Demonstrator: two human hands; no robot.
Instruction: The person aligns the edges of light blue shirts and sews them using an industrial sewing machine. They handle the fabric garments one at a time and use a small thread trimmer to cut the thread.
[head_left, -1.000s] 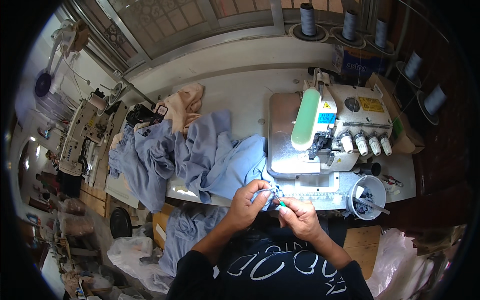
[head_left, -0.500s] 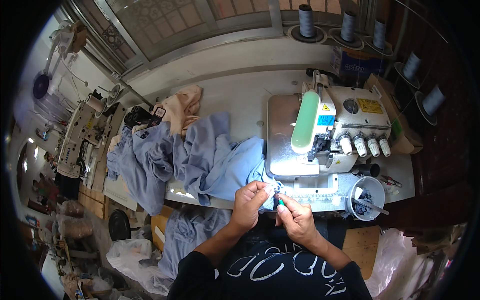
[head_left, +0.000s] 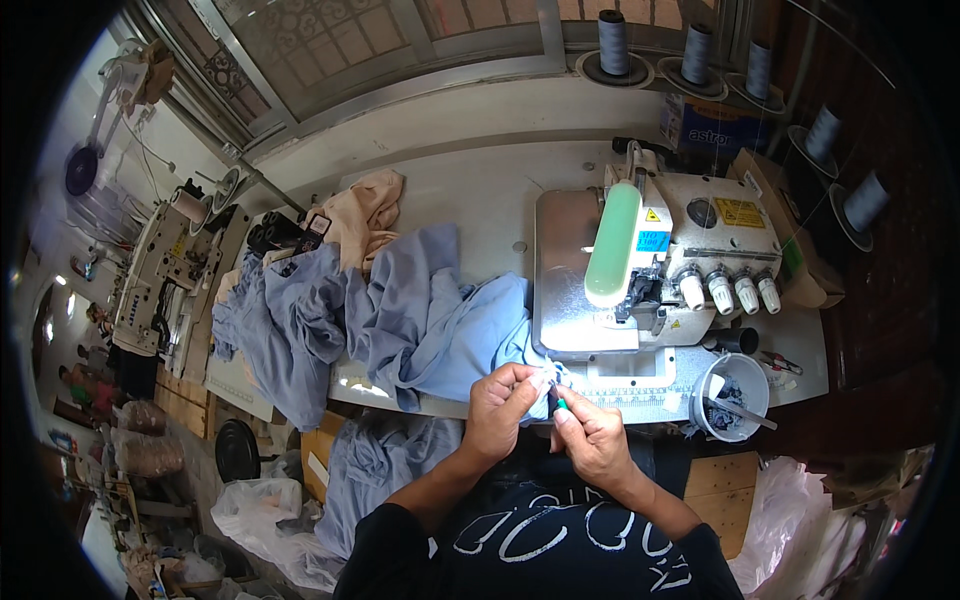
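Observation:
A light blue cloth garment [head_left: 465, 335] lies crumpled across the table, its gathered edge drawn to the front. My left hand [head_left: 496, 408] pinches that edge between thumb and fingers. Just right of it, my right hand [head_left: 596, 440] is closed on a small tool with a green end [head_left: 561, 404], its tip against the bunched cloth; the rest of the tool is hidden in my fingers. Behind both hands stands an overlock sewing machine [head_left: 700, 225] with a metal plate and a pale green lamp [head_left: 613, 245] over it.
A white tub [head_left: 745, 372] of scraps stands at the table's right front edge. More blue garments [head_left: 290, 310] and a peach cloth [head_left: 368, 215] are heaped left, near another sewing machine [head_left: 160, 275]. Thread cones [head_left: 614, 45] stand at the back right. Plastic bags [head_left: 262, 515] lie lower left.
My hands stay almost in place. The bunched edge shifts slightly between my fingers, and a darker bit shows beside the green-ended tool.

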